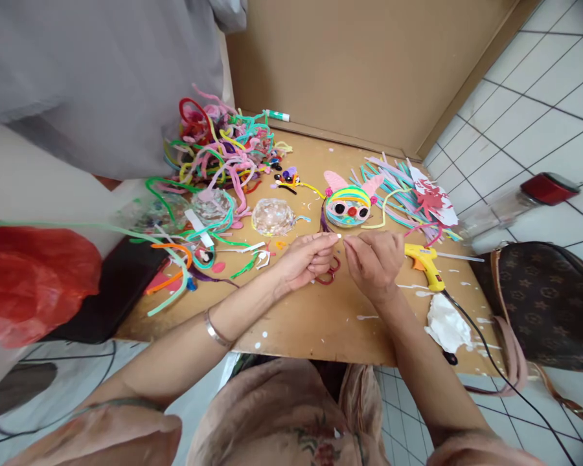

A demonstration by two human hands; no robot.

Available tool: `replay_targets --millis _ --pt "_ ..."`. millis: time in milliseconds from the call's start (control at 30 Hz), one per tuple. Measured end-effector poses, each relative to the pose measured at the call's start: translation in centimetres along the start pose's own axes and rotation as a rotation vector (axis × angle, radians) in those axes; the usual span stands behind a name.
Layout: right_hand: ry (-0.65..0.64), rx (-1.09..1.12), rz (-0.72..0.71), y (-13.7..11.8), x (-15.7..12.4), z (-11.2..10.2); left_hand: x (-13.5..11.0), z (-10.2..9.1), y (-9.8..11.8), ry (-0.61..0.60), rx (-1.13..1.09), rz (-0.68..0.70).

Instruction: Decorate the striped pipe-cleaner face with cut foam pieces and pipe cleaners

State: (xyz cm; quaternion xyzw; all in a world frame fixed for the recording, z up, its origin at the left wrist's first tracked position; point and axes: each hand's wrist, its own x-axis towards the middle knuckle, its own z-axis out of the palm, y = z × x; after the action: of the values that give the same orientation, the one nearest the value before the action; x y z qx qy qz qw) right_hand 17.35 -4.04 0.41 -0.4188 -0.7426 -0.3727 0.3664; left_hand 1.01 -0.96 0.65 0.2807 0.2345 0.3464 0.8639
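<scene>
Dark-red pipe cleaner (329,275), looped, partly hidden; left hand (304,259) and right hand (373,259) pinched closed around it.

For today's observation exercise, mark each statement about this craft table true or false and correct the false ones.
1. The yellow glue gun lies on the board beside the right hand. True.
2. The round face craft with pink ears is held in the left hand. False: it lies on the wooden board beyond both hands.
3. The two hands meet at the fingertips near the board's middle. True.
4. The pile of pipe cleaners sits at the board's near right corner. False: it is at the far left.
5. A crumpled white tissue lies near the glue gun's cord. True.
6. The red plastic bag lies on the tiled floor to the right. False: it is at the left edge.
</scene>
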Motion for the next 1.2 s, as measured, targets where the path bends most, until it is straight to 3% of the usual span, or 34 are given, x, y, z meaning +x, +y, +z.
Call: replay_targets --millis 233,467,767,933,1067,1200 --pt "0.003 0.027 -0.084 0.2 0.0 -0.2 0.0 0.2 0.0 0.028 0.003 -0.025" --pt "-0.087 -0.007 -0.095 0.5 -0.3 -0.1 0.1 0.1 -0.2 0.019 -0.012 -0.027" --pt "-0.012 0.014 -0.128 0.5 0.0 -0.1 0.0 0.2 -0.1 0.013 -0.031 -0.037" --pt "-0.036 -0.004 -0.044 0.6 0.0 -0.3 0.0 0.2 -0.1 0.022 -0.052 -0.038" --pt "0.035 0.077 0.04 0.9 0.1 -0.6 0.2 -0.1 -0.1 0.042 -0.072 -0.054" --pt "0.08 0.244 0.289 1.9 0.1 -0.4 0.5 -0.6 -0.4 0.041 -0.068 -0.043"
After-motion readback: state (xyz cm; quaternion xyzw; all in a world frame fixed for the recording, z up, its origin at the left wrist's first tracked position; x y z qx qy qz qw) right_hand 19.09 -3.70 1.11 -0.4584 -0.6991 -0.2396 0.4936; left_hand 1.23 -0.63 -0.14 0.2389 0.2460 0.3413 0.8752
